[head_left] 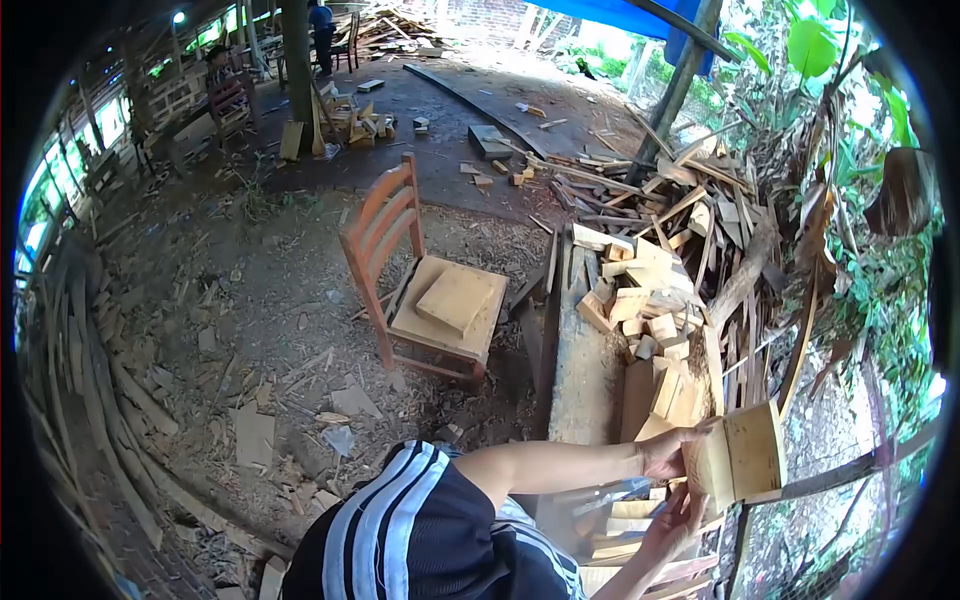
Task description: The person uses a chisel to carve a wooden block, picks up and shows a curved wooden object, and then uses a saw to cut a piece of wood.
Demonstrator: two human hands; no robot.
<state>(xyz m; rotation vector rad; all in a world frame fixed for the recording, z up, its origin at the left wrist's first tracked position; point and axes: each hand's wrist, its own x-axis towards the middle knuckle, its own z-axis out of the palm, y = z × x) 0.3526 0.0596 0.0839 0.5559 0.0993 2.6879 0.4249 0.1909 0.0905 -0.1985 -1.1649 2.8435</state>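
A squared wooden block (754, 452), pale yellow with a lighter near face, is held up at the lower right, over the end of the workbench. My left hand (668, 456) reaches out from a striped dark sleeve, its fingers closed around the block's upper near edge. Below it, my right hand (677, 522) grips the block's lower near corner, fingers bent against the wood. Small offcuts (648, 300) lie heaped on the bench just beyond my hands. Stacked wood pieces (632, 522) show beneath my forearms.
A worn workbench (583, 385) runs away from me. Left of it, a wooden chair (385, 240) carries a thick square wood slab (460, 297). Scrap wood (690, 190) is piled by a post at the back right. Chips litter the ground. Two people (320, 35) are far back.
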